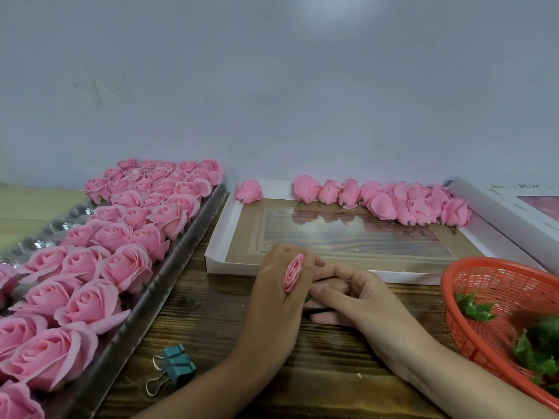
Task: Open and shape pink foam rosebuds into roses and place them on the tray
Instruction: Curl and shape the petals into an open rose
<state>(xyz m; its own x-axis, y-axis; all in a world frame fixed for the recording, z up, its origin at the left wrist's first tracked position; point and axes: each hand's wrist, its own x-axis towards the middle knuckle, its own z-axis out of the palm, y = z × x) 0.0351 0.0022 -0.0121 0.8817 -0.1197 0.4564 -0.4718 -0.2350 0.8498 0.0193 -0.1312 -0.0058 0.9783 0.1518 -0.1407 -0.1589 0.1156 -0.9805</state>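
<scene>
A long tray (172,261) of opened pink roses (127,264) borders a white box lid (218,234) lined with closed buds (393,201), beside a red basket (499,282). The left hand (275,297) grips a rosebud (292,273) above the wooden table (211,313). The right hand (360,294) pinches its green base. A binder clip (177,362) lies nearby.

Soft even light, slight blur, edges bowed.

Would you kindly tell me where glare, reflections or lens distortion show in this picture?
Head view: a soft glare patch on the wall near the top edge; the box window mirrors the rosebuds behind it; wide-angle distortion stretches the roses at lower left; the held rosebud looks fairly sharp.
</scene>
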